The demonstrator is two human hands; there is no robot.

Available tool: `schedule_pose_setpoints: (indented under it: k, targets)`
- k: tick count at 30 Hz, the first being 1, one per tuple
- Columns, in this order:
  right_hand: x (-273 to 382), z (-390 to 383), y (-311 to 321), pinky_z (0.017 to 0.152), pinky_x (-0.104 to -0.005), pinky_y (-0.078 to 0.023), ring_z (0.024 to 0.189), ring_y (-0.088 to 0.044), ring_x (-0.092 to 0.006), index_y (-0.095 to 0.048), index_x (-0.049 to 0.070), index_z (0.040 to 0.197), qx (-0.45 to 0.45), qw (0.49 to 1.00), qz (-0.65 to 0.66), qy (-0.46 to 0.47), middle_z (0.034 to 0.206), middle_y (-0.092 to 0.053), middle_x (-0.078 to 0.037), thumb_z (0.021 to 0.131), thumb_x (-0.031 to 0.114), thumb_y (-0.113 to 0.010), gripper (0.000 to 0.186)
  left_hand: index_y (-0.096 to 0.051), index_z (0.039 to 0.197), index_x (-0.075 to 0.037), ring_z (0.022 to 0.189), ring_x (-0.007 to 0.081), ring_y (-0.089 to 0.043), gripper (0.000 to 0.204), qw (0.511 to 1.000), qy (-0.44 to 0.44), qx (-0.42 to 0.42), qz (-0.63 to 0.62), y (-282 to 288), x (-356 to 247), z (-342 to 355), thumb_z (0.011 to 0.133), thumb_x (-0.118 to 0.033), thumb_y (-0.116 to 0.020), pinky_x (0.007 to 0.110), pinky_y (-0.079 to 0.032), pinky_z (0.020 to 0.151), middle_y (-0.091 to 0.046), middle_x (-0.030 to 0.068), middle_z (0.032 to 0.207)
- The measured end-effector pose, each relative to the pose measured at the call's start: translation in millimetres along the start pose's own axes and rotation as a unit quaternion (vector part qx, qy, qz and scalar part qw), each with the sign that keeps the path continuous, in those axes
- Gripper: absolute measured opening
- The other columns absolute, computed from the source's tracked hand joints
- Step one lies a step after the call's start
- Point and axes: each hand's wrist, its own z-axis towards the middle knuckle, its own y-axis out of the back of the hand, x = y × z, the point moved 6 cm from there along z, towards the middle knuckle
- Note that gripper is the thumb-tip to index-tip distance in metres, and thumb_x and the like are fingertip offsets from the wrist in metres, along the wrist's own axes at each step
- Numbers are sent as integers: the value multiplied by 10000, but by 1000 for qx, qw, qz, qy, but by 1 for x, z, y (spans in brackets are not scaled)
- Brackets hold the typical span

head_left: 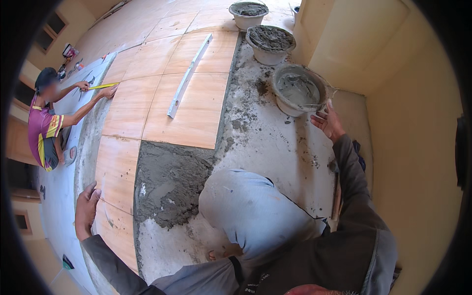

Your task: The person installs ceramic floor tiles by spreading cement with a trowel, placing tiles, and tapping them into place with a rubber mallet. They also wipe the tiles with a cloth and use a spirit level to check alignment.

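Note:
My right hand (330, 124) reaches out beside the nearest bucket (290, 104), its fingers apart and close to the rim; whether they touch it I cannot tell. Grey, wet-looking mix (296, 88) lies inside that bucket, and a thin wire handle crosses it. On the left, my left hand (86, 210) is at the outer edge of a wood-patterned floor tile (118, 169), fingers extended and holding nothing visible. Between my knee and the laid tiles spreads a bed of grey mortar (169, 182). A long metal straightedge (189, 76) rests across the tiles ahead.
Two more buckets of mortar, a middle one (268, 58) and a far one (247, 20), stand in line by the yellow wall (418, 123). At left, a crouching co-worker (46, 118) holds a yellow tape measure (102, 86) against the tile edge. Mortar crumbs dot the bare concrete (265, 147).

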Motion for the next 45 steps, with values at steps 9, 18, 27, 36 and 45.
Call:
schedule_pose_setpoints:
  k: [9,18,27,36,45]
  targets:
    - [-32,71,43,701,-394,-621,815,-619,-217,-620,22,1085,20,999,-9,34,949,-597,-83,1006,175,-603,173,-533,1491,47,1226,219,-640,543,979,151,138,-17,-115,55,-26,1035,-223,-649,334,-466,1078,-690,195,1335]
    - [12,54,240,835,-419,-538,953,-645,-206,-697,110,1143,-71,986,-148,12,1013,-669,-46,983,355,-583,315,-488,1511,72,1272,295,-643,582,972,215,89,-29,-108,130,-56,1034,-227,-634,363,-469,1093,-664,245,1375]
    - [149,2,110,927,-415,-505,1033,-648,-297,-646,-8,1197,-78,732,-573,361,1097,-659,-125,1056,417,-571,454,-492,1531,28,1182,234,-657,580,981,182,69,24,-109,47,-62,1045,-254,-632,339,-482,1052,-697,206,1295]
    - [54,231,-192,1127,-559,-512,1320,-539,-452,-112,-93,1585,185,979,82,-3,1491,-369,-326,1139,362,-413,705,-442,1586,-37,1334,269,-575,664,982,162,-31,-93,-54,26,-130,1061,-412,-601,395,-413,1144,-615,204,1454]
    - [42,325,-273,1201,-629,-411,1420,-433,-497,-299,-83,1536,183,953,233,67,1557,-367,-333,1135,228,-298,507,-481,1569,-66,1268,290,-622,665,929,334,-150,-48,50,52,-319,1054,-466,-609,429,-439,1141,-642,184,1415]
